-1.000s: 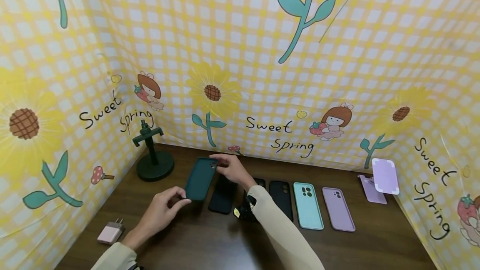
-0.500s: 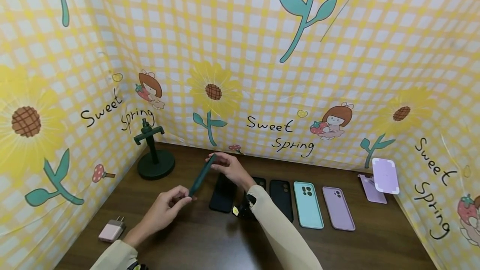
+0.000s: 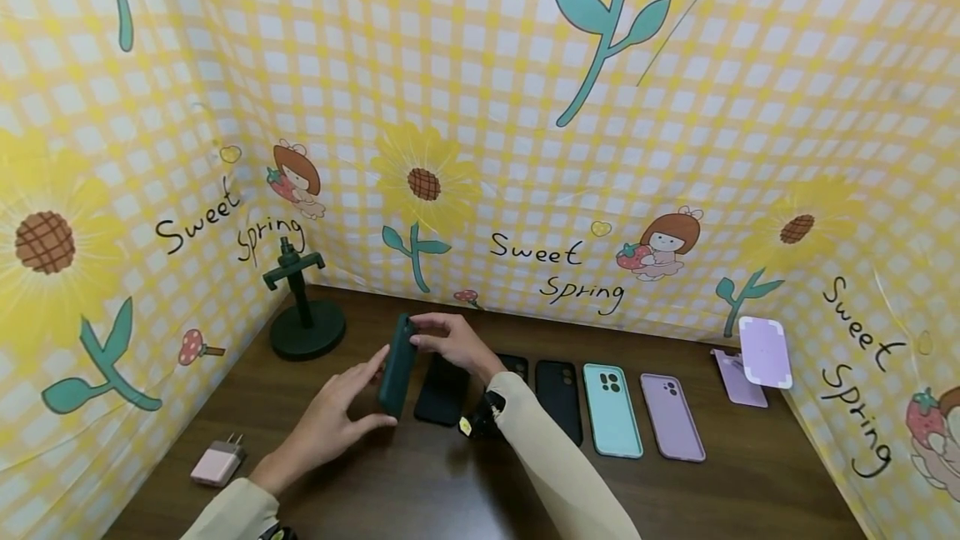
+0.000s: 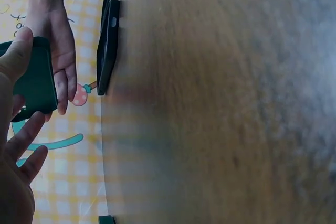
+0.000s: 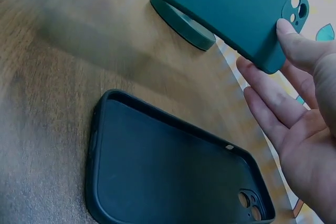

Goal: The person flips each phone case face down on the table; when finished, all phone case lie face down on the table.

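A dark green phone case (image 3: 397, 369) is tilted up on its side above the table. My right hand (image 3: 459, 346) pinches its far end, with the thumb (image 5: 294, 40) on the back beside the camera cutouts and fingers underneath. At the near end, my left hand (image 3: 330, 411) is spread loosely, index finger at the case's left side and thumb by its lower edge. In the left wrist view, that thumb overlaps the case (image 4: 39, 77). Just right of it lies a black phone case (image 5: 163, 150), inner side up, under the right hand.
Rightward along the table (image 3: 525, 498) lie more black cases (image 3: 558, 398), one partly behind the right wrist, then a mint case (image 3: 613, 415) and a lilac case (image 3: 672, 423). A purple folding stand (image 3: 765, 352) stands far right. At left are a green crossbar stand (image 3: 307, 329) and a pink charger (image 3: 217, 463).
The green case has turned from showing its broad face, through edge-on, to a steep tilt. My left hand has loosened from pinching its near corner and spread its fingers.
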{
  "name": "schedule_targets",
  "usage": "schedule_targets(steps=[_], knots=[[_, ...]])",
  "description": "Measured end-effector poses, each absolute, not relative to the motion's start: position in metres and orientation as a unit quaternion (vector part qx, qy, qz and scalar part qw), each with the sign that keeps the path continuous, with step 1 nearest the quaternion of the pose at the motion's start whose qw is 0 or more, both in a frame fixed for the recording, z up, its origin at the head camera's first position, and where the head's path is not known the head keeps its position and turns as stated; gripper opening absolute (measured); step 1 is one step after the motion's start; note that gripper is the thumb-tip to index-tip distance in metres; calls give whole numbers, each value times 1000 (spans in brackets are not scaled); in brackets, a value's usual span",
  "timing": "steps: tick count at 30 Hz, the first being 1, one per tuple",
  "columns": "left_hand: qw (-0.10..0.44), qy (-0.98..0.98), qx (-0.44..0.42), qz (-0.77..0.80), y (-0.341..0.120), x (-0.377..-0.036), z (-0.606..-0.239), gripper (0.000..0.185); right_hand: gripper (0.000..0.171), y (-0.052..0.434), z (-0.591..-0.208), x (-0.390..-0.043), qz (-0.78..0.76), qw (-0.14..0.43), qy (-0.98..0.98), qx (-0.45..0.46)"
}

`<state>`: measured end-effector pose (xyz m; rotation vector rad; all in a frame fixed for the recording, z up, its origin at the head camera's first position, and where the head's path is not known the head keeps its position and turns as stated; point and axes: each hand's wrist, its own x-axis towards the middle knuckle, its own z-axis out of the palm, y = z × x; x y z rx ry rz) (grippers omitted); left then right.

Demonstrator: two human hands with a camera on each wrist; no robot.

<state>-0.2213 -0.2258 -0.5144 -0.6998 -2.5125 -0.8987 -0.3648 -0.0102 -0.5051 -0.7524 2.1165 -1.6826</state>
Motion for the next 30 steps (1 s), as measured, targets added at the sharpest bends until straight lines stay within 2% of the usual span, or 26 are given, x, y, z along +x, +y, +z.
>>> schedule_targets(steps=[5, 21, 26, 30], knots=[[204, -898, -251, -299, -226, -219, -514, 89, 30, -7, -505, -365, -570, 162, 760, -267], [267, -908, -192, -260, -233, -222, -526, 87, 31, -6, -513, -371, -565, 117, 778, -249], [236, -927, -143, -255, -233, -224, -529, 84, 28, -7, -515, -372, -537, 104, 802, -240], [179, -948, -105, -241, -233, -225, -533, 85, 25, -10, -521, -372, -491, 85, 830, -251]])
